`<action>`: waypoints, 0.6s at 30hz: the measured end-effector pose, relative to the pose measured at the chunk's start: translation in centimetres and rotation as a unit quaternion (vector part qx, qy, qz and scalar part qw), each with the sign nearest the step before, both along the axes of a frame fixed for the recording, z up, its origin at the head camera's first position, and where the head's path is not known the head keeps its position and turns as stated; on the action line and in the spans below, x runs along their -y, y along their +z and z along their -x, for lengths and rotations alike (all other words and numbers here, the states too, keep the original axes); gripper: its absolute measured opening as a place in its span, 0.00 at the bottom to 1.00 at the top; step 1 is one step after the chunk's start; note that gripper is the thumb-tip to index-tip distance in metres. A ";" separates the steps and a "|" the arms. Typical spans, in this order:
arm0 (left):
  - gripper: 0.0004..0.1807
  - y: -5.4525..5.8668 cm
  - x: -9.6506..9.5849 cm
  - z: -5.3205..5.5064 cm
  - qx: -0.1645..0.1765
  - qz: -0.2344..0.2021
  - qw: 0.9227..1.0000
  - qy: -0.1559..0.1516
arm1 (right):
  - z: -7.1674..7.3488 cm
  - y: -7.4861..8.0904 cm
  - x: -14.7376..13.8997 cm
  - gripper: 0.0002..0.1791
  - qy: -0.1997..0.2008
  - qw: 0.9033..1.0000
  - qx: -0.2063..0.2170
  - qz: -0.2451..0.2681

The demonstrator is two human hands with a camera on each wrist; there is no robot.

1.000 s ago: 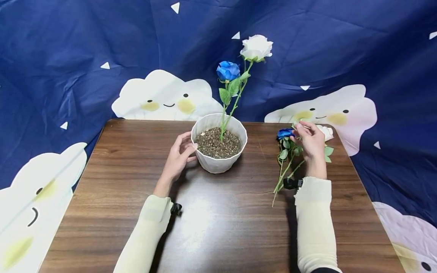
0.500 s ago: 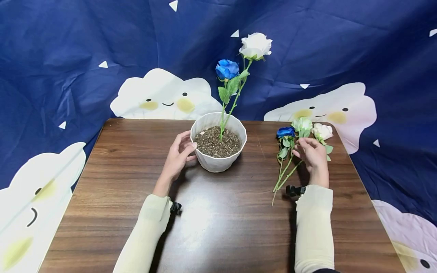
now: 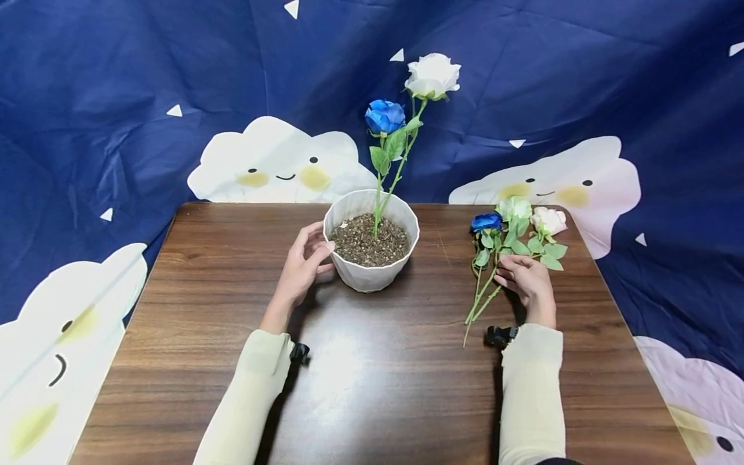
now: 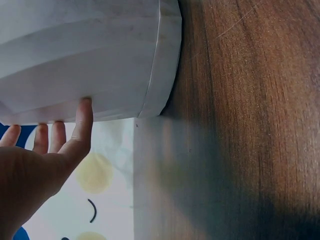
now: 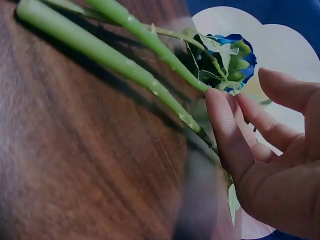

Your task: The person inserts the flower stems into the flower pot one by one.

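A white faceted pot [image 3: 367, 278] of dark soil [image 3: 369, 242] stands near the table's far edge. Upright in it are a blue rose [image 3: 385, 116] and a taller white rose [image 3: 433, 75]. My left hand [image 3: 299, 268] touches the pot's left side, thumb at the rim; the left wrist view shows fingertips [image 4: 86, 107] against its wall. On the right, my right hand [image 3: 529, 284] pinches a green rose stem [image 5: 160, 47] between thumb and fingers. Around it lie a blue rose [image 3: 485, 223], a pale greenish-white rose [image 3: 514, 208] and a pinkish-white rose [image 3: 549, 221].
The brown wooden table [image 3: 395, 387] carries the pot and the loose roses. A dark blue cloth with cloud faces [image 3: 285, 165] hangs close behind its far edge. A second thick stem [image 5: 115, 60] lies beside the pinched one in the right wrist view.
My right hand has moved from the flower heads down toward the stems, uncovering the greenish-white rose and leaves. My left hand stays at the pot.
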State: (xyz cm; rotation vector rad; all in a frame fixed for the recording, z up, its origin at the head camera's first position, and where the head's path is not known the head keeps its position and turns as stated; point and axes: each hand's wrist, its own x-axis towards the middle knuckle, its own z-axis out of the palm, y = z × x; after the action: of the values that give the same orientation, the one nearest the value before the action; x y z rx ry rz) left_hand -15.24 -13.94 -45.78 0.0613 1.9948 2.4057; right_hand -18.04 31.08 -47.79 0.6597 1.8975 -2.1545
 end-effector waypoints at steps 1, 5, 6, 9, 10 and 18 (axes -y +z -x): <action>0.29 0.0 0.0 0.0 0.001 -0.001 1.000 0.000 | 0.1 -0.1 0.1 0.06 0.000 1.000 0.007 -0.021; 0.29 -0.1 0.0 0.0 0.003 -0.003 1.000 0.000 | 0.4 -0.4 0.7 0.14 0.005 0.996 0.021 -0.092; 0.29 -0.1 0.0 0.0 0.003 -0.003 1.000 0.000 | 0.5 -0.5 0.8 0.17 0.006 0.995 0.020 -0.101; 0.29 -0.1 0.0 0.1 0.004 -0.004 1.000 0.000 | 0.6 -0.8 1.1 0.25 0.019 0.991 0.017 -0.130; 0.29 -0.1 0.0 0.1 0.004 -0.004 1.000 0.000 | 0.6 -0.9 1.2 0.27 0.025 0.990 0.017 -0.140; 0.29 -0.1 0.0 0.1 0.004 -0.004 1.000 0.000 | 0.5 -1.1 1.5 0.33 0.041 0.987 0.020 -0.154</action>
State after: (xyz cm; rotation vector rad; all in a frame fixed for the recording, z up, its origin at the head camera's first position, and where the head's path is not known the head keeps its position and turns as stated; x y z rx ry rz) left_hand -15.34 -13.93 -45.91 0.0513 1.9809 2.4107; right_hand -18.57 29.54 -48.91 0.6580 2.2171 -1.8013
